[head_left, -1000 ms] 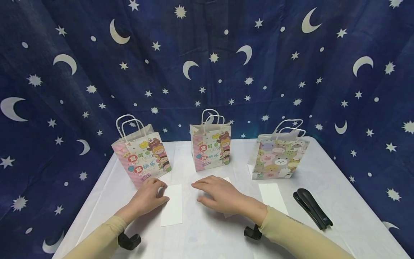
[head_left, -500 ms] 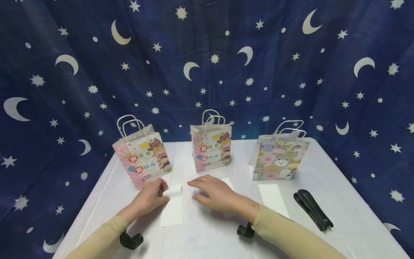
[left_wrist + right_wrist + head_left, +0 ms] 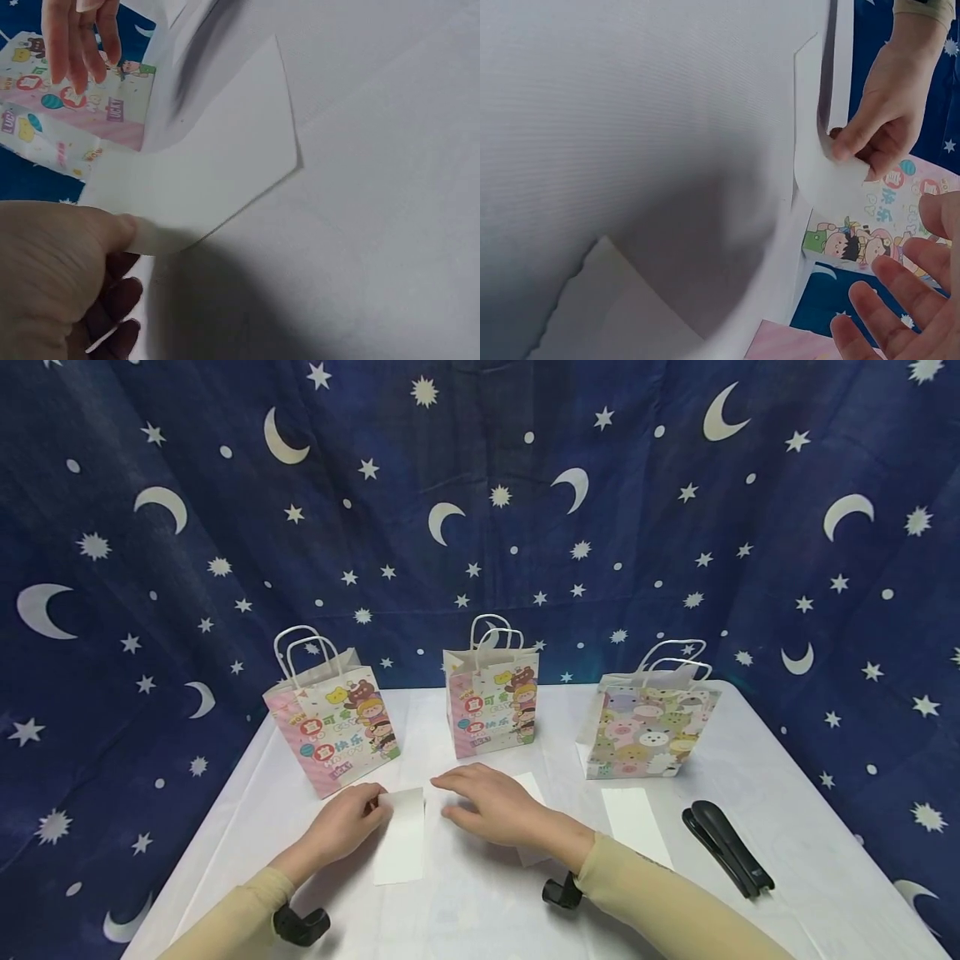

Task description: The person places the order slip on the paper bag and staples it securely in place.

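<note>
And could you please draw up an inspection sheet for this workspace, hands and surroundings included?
Surface: white-covered table, faint creases.
Job's things: left paper, bent up at its far end; middle paper, partly hidden by the right hand; right paper, partly behind the sleeve.
Clutter: left bag, middle bag and right bag standing farther back; black stapler at right.
Hands: left hand pinches the left paper; right hand open, holding nothing.
Cables: nothing seen.
Surroundings: dark blue curtain with pale moons and stars.

Downward head view; close wrist views; shared paper
</note>
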The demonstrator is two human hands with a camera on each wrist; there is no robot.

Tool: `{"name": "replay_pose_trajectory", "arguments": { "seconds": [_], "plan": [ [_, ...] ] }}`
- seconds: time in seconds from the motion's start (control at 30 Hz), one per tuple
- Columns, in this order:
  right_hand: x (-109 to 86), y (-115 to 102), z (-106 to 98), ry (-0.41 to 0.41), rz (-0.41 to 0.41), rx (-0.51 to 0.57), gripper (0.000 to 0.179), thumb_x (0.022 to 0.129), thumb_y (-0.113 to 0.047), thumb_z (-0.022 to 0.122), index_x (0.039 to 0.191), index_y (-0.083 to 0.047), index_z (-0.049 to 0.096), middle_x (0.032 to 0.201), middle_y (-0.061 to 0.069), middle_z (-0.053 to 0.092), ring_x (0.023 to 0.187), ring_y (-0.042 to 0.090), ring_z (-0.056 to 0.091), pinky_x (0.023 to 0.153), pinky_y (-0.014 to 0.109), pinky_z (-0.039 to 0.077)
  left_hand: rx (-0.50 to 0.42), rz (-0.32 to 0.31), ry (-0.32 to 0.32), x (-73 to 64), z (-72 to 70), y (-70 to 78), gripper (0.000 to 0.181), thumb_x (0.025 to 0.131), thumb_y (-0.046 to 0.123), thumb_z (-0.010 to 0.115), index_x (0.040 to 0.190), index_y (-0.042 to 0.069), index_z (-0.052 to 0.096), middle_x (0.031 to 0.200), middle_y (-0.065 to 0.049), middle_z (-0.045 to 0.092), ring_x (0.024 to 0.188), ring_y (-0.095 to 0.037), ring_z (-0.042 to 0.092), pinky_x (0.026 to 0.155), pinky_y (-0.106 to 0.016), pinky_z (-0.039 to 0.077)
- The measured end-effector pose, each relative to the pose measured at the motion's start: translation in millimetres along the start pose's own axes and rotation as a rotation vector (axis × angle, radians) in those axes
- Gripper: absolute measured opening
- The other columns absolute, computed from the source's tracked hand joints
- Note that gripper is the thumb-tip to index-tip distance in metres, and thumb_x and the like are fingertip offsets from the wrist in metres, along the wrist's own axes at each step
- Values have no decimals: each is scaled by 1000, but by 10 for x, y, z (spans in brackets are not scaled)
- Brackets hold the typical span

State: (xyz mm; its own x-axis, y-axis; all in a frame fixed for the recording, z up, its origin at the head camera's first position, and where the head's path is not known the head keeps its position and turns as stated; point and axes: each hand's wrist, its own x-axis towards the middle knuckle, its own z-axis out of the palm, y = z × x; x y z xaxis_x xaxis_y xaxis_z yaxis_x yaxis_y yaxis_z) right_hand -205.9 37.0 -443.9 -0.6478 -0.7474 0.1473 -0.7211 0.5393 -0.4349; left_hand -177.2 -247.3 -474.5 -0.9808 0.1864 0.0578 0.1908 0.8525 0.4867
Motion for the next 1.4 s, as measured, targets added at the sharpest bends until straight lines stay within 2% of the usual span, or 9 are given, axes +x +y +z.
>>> {"name": "replay_pose_trajectory", "arguments": {
  "seconds": [0.2, 0.47, 0.67, 0.77, 0.87, 0.93, 1.03, 1.2, 1.4],
  "plan": [
    [52, -14, -11, 25, 1, 25, 46, 105, -37, 57, 148, -22, 55, 146, -3, 56, 138, 16, 48, 111, 40, 39, -23, -4, 124, -49, -139, 11, 4, 98, 18, 69, 101, 15, 69, 81, 7, 59, 71, -11, 52, 65, -34, 44],
    [143, -72, -20, 57, -11, 65, 46, 105, -35, 58, 149, -20, 54, 146, -4, 56, 139, 15, 47, 112, 40, 38, -42, 25, 310, -95, -379, 7, 3, 99, 19, 70, 98, 16, 70, 85, 5, 64, 79, -16, 58, 73, -41, 47],
    [226, -121, -26, 89, -4, 96, 48, 105, -36, 57, 150, -21, 53, 148, -5, 55, 138, 14, 47, 111, 40, 40, -18, 41, 523, -90, -606, -27, 5, 95, 15, 74, 95, 12, 71, 84, -1, 63, 79, -20, 56, 66, -36, 43],
    [278, -142, -27, 102, 4, 104, 49, 105, -38, 57, 151, -22, 52, 149, -4, 54, 139, 14, 47, 111, 40, 40, -9, 53, 651, -61, -744, -47, 7, 91, 11, 79, 94, 8, 74, 93, -7, 63, 86, -27, 53, 69, -37, 37],
    [358, -168, -51, 122, 10, 131, 52, 104, -37, 58, 153, -22, 48, 151, -2, 52, 140, 17, 46, 112, 42, 39, -14, 33, 734, -41, -885, -46, 10, 90, 10, 79, 97, 5, 76, 107, -12, 60, 95, -29, 48, 72, -39, 33],
    [439, -187, -82, 143, 14, 158, 56, 103, -36, 60, 155, -20, 45, 152, 0, 50, 141, 19, 45, 113, 43, 37, -28, 4, 749, -35, -958, -46, 11, 91, 11, 78, 98, 4, 76, 112, -14, 58, 97, -28, 46, 74, -39, 33],
    [605, -225, -158, 174, 36, 223, 64, 102, -35, 62, 159, -20, 36, 157, 2, 44, 143, 21, 41, 114, 46, 36, -41, -37, 737, -41, -1015, -48, 14, 93, 15, 77, 99, 3, 75, 115, -14, 58, 96, -25, 45, 75, -38, 34],
    [978, -286, -309, 206, 80, 339, 74, 101, -34, 63, 164, -22, 24, 165, 2, 30, 148, 23, 33, 115, 50, 34, -62, -54, 721, -69, -1005, -62, 17, 95, 19, 76, 98, 2, 74, 116, -13, 59, 96, -22, 46, 76, -36, 35],
    [1408, -397, -473, 209, 115, 367, 82, 100, -40, 63, 165, -22, 18, 168, 4, 22, 151, 24, 27, 117, 50, 31, -68, -48, 716, -104, -973, -92, 14, 94, 18, 76, 98, 4, 75, 111, -11, 61, 95, -22, 49, 76, -36, 36]
  ]
}}
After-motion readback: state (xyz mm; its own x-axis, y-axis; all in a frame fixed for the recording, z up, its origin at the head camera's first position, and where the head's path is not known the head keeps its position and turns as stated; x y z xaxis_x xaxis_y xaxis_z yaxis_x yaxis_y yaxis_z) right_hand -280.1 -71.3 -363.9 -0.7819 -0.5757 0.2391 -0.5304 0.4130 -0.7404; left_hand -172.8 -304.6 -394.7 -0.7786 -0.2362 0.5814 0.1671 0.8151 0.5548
